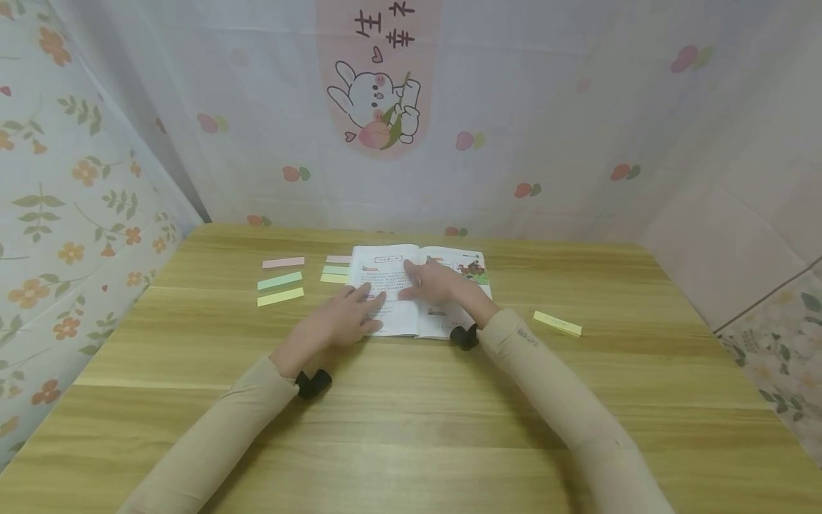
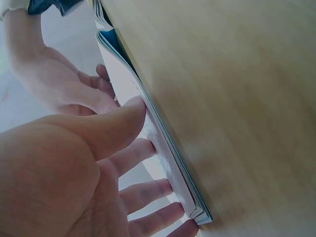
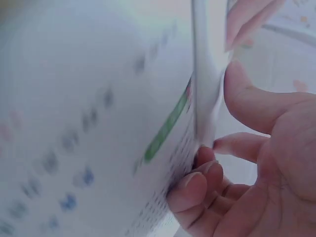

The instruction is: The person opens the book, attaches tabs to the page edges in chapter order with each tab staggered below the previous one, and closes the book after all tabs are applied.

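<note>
An open book (image 1: pixel 401 327) with printed text and coloured pictures lies on the wooden table. My left hand (image 1: pixel 343 315) rests on the left page with its fingers spread; in the left wrist view its thumb (image 2: pixel 121 121) touches the page by the near edge. Across the middle fold reaches my right hand (image 1: pixel 438 280), its thumb and fingertips at the left page near the spine. Close up in the right wrist view, the right fingers (image 3: pixel 190 190) bend loosely against the paper, and the thumb stands apart from them. The right page (image 3: pixel 74 74) looks blurred there.
Pink (image 1: pixel 283 263), green (image 1: pixel 279 281) and yellow (image 1: pixel 280 297) paper strips lie left of the book. Another pink (image 1: pixel 338 259), green (image 1: pixel 335 270) and yellow (image 1: pixel 333 279) set meets its left edge. One yellow strip (image 1: pixel 557 324) lies right. A patterned curtain (image 1: pixel 546 128) hangs behind.
</note>
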{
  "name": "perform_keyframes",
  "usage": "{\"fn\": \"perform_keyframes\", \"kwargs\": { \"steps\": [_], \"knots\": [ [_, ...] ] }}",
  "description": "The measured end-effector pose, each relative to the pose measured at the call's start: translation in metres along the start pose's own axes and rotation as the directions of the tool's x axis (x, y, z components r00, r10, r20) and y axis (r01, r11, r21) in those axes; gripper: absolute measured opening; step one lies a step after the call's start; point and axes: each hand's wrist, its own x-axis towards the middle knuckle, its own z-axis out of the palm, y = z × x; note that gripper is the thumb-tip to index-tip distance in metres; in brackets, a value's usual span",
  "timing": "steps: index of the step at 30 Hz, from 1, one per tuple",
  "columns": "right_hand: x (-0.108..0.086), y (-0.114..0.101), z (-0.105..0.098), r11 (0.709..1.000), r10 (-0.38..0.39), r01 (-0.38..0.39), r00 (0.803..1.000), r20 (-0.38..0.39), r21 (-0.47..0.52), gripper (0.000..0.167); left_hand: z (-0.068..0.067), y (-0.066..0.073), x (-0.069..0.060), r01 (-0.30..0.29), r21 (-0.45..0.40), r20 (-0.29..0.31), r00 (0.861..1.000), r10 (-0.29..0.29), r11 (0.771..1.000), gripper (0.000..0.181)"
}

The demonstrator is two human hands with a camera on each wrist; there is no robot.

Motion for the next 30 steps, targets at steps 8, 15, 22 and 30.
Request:
{"fn": "perform_keyframes", "kwargs": {
  "steps": [8,15,22,30],
  "knots": [
    [0.017,0.011,-0.012,0.999,0.035,-0.036,0.998,0.043,0.024,0.083,0.000,-0.001,0.001,0.010,-0.008,0.007,1.000,-0.010,1.000,0.058],
    [0.025,0.021,-0.017,0.986,0.071,-0.080,0.995,0.065,0.149,0.087,0.000,0.000,0.001,0.007,-0.005,0.011,1.000,-0.007,1.000,0.058],
    [0.029,0.023,-0.019,0.984,0.094,-0.108,0.991,0.101,0.143,0.091,0.000,0.000,0.002,0.015,0.016,0.018,1.000,-0.016,1.000,0.059],
    [0.034,0.021,-0.016,0.993,0.094,-0.100,0.991,0.093,0.061,0.092,-0.002,0.000,0.001,0.021,0.006,0.024,0.999,-0.021,1.000,0.059]
  ]
}}
